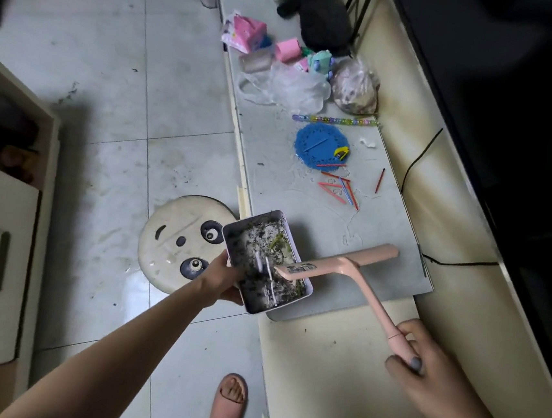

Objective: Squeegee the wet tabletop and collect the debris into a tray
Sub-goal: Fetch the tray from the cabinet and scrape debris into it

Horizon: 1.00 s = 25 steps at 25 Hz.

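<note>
Gripping the squeegee [346, 264] by its handle in my right hand [421, 361], I am holding the debris-filled tray [253, 218] at the table [384, 226] edge with my left hand [224, 276], the blade running crosswise from ahead of my right hand to over the tray.

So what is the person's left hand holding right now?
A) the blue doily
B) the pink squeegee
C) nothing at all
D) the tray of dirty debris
D: the left hand grips the tray, with dark debris inside it; the right hand holds the squeegee.
</note>
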Available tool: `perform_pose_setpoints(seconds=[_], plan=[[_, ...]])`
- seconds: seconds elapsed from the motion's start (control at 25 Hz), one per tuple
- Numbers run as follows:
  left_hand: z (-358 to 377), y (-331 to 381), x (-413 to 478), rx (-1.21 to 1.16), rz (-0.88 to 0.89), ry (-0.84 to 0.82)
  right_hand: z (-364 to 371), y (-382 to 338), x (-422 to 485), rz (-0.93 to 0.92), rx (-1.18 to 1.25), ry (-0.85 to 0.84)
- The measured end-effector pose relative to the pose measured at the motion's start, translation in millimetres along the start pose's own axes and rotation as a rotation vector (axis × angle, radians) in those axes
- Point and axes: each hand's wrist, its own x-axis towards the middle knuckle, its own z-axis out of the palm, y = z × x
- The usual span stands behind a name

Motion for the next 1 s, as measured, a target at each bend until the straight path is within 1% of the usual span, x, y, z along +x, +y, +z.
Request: perform_pose_setpoints(seconds=[0.2, 0.32, 0.48, 0.56, 0.72, 0.8, 0.84, 0.96, 1.0], plan=[[-59, 4, -79, -0.155, 0.05, -0.012, -2, -60, 3, -0.048, -0.038, -0.026], [-107, 1, -126, -0.248, 0.02, 0.083, 2, -110, 6, -0.108, -0.068, -0.037], [-179, -13, -178, -0.368, -0.011, 0.25, 25, -191, 7, -0.219, -0.126, -0.109], [-222, -23, -205, -0.45, -0.022, 0.326, 52, -241, 4, -0.279, -0.171, -0.171], [-310, -48, -250, -0.605, -0.017, 0.426, 117, -349, 3, -0.416, -0.274, -0.294], [-342, -63, -261, -0.685, -0.031, 0.487, 143, -397, 2, -0.465, -0.335, -0.338], [-375, -79, -273, -0.742, -0.044, 0.544, 172, -435, 4, -0.513, -0.373, -0.374], [-409, -96, -289, -0.825, -0.048, 0.639, 206, -494, 2, -0.561, -0.401, -0.406], [-432, -109, -299, -0.876, -0.054, 0.692, 232, -523, 1, -0.602, -0.422, -0.439]])
